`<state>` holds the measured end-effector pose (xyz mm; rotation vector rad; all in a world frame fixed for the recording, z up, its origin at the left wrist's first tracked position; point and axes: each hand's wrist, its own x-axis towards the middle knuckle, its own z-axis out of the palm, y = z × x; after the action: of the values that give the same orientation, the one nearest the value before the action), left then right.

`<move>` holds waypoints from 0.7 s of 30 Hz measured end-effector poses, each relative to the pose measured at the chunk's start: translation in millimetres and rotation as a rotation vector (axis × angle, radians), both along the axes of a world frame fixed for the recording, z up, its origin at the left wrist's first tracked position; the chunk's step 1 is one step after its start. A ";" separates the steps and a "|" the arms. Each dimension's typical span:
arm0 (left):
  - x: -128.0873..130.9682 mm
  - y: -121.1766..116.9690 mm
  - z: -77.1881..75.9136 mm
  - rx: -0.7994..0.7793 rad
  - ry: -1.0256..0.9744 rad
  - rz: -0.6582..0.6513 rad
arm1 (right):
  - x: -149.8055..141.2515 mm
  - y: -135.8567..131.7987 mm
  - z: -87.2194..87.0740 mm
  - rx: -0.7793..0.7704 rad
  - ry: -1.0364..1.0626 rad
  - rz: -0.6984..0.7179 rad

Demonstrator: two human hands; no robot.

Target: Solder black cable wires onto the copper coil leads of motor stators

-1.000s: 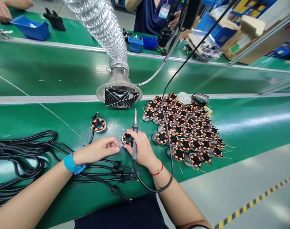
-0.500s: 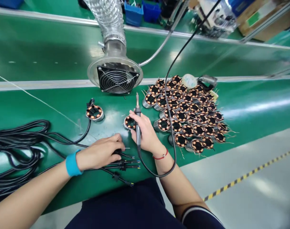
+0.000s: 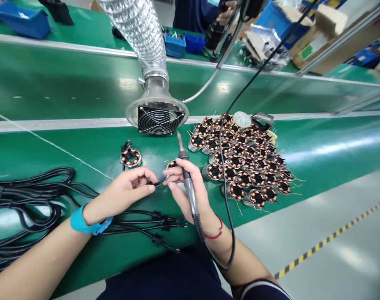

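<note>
My left hand (image 3: pixel 130 185) pinches a black cable (image 3: pixel 160 181) near its stripped end, which points to the right. In my right hand (image 3: pixel 191 183) a soldering iron (image 3: pixel 190 187) lies between thumb and fingers, its tip up toward the fan. The fingertips of that hand are at the cable's end. Just behind them stands a motor stator (image 3: pixel 171 165) with copper windings, partly hidden by the fingers. A second stator (image 3: pixel 131 157), with a black cable attached, stands to the left. Several more cable ends (image 3: pixel 164 225) lie below my left hand.
Many copper-wound stators (image 3: pixel 240 162) stand grouped at the right, with the iron's cord (image 3: pixel 221 166) hanging across them. A fume extractor fan (image 3: pixel 160 118) hangs ahead. Coiled black cables (image 3: pixel 27 200) lie at the left. Across the partition are blue bins (image 3: pixel 174 45) and a person (image 3: pixel 192 16).
My left hand has lifted a cable end from the bench and brought it up to my right hand. My right fingers have moved off the stator toward the cable, still holding the iron.
</note>
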<state>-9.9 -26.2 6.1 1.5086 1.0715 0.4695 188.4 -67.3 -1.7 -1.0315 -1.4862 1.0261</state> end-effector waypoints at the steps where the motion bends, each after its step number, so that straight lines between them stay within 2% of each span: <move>1: 0.4 -0.3 0.1 -0.010 -0.009 0.008 | -2.6 0.5 1.2 -0.006 0.005 -0.005; 6: 3.4 -1.8 -1.3 -0.002 -0.039 0.036 | -6.9 3.0 4.2 -0.063 0.041 -0.021; 10: 4.0 -3.7 0.0 -0.012 -0.035 -0.017 | -5.5 4.4 1.4 -0.084 0.112 -0.013; 16: 1.3 -6.0 12.5 -0.009 -0.082 -0.114 | -6.3 8.5 -3.2 -0.177 0.349 0.130; 21: -3.9 -3.7 13.4 -0.121 -0.186 -0.189 | -10.5 9.3 -0.1 -0.137 0.447 0.207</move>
<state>-13.8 -29.8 19.5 1.4137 0.7903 0.3975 177.8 -58.0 -1.8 -0.6873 -1.1798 1.4172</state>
